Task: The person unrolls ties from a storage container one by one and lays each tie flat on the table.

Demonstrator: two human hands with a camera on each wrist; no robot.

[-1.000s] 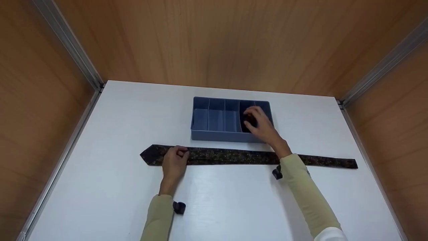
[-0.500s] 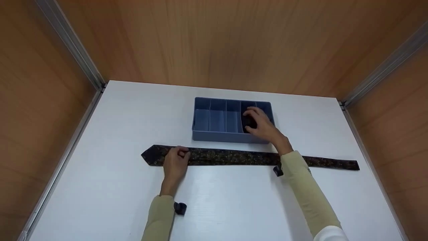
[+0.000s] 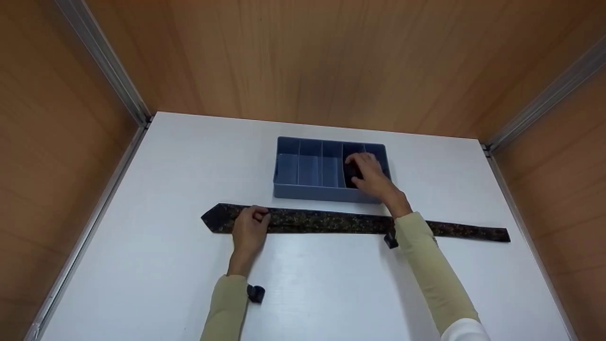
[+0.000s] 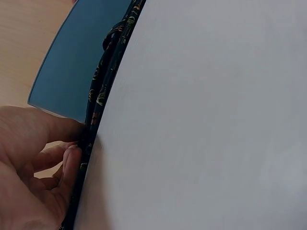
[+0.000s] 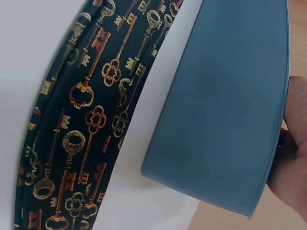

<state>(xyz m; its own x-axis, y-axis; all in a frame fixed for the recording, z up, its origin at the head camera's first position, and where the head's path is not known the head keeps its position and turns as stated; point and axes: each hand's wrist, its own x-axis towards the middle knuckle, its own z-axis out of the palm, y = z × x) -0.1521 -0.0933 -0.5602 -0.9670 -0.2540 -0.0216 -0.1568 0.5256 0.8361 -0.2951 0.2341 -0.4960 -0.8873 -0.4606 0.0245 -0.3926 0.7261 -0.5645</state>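
Note:
A dark necktie (image 3: 326, 221) printed with gold and copper keys lies lengthwise across the white table, its pointed wide end to the left. My left hand (image 3: 249, 229) pinches the tie near that end; in the left wrist view the thumb and fingers (image 4: 72, 158) meet at its edge. Behind the tie stands a blue divided box (image 3: 326, 193). My right hand (image 3: 371, 177) reaches into its fourth compartment from the left, fingers curled round a dark rolled thing (image 3: 352, 170), mostly hidden. In the right wrist view the box wall (image 5: 220, 110) covers most of the fingers.
Box compartments (image 3: 310, 163) left of the right hand show bare blue floors. A wood-grain panel (image 3: 303, 61) rises behind the table (image 3: 322, 284), with side panels in metal frames. The tie's narrow end (image 3: 497, 234) points right, passing beneath the right forearm.
The right hand stays in the same compartment, its fingers shifting slightly over the dark thing. The left hand keeps its place on the tie. The head view has shifted a little.

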